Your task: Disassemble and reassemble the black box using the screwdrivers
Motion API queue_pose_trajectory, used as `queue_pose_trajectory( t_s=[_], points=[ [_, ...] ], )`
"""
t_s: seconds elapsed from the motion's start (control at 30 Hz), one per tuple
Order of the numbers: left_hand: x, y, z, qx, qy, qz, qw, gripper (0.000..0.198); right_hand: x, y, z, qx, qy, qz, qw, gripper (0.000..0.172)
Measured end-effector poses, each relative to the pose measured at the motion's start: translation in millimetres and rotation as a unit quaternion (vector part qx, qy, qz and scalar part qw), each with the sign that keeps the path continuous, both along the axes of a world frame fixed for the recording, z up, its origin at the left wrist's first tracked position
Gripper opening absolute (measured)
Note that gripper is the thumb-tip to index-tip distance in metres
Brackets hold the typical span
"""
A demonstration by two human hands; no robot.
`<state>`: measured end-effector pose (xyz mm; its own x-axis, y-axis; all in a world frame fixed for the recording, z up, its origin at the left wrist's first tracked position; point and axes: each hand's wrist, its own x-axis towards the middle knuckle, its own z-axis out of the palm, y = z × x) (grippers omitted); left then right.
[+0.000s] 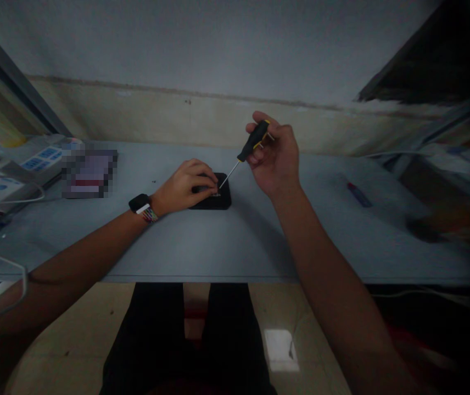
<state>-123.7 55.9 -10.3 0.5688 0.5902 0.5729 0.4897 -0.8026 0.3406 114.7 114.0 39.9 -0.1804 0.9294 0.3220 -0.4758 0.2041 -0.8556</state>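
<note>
In my right hand (274, 156) is a screwdriver (252, 141) with a black and yellow handle, held tilted so that its thin metal shaft points down and to the left. The shaft's tip meets a small shiny metal piece (216, 195), too small to name. Curled fingers of my left hand (189, 184) close in around that spot, and what they grip is mostly hidden. Beneath them a flat black block or tray with rounded corners (223, 202) lies on the grey table (202, 247).
A power strip (43, 159) with white cables stands at the left, beside a pixelated flat object (89, 173). To the right lies a slim blue and red tool (358, 195), near a blurred dark and orange item (428, 227). A wall (202, 118) rises behind the table.
</note>
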Motion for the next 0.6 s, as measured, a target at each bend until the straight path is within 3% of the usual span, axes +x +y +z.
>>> queue_pose_trajectory(
  t_s=[0.13, 0.3, 0.4, 0.6],
  points=[
    [-33, 8, 24.8, -0.017, 0.05, 0.088, 0.995, 0.036, -2, 8, -8.3, -0.027, 0.007, -0.009, 1.0, 0.02],
    [-87, 5, 55.6, -0.173, 0.12, 0.228, 0.951, 0.047, -3, 19, -22.7, -0.118, 0.021, 0.011, 0.993, 0.012],
    [-100, -10, 56.9, -0.246, 0.214, 0.256, 0.91, 0.048, 2, 26, -29.4, -0.172, 0.047, 0.043, 0.983, 0.008],
    [-98, -34, 42.8, -0.242, 0.341, 0.282, 0.863, 0.047, 10, 37, -39.9, -0.222, 0.092, 0.051, 0.969, 0.004]
  ],
)
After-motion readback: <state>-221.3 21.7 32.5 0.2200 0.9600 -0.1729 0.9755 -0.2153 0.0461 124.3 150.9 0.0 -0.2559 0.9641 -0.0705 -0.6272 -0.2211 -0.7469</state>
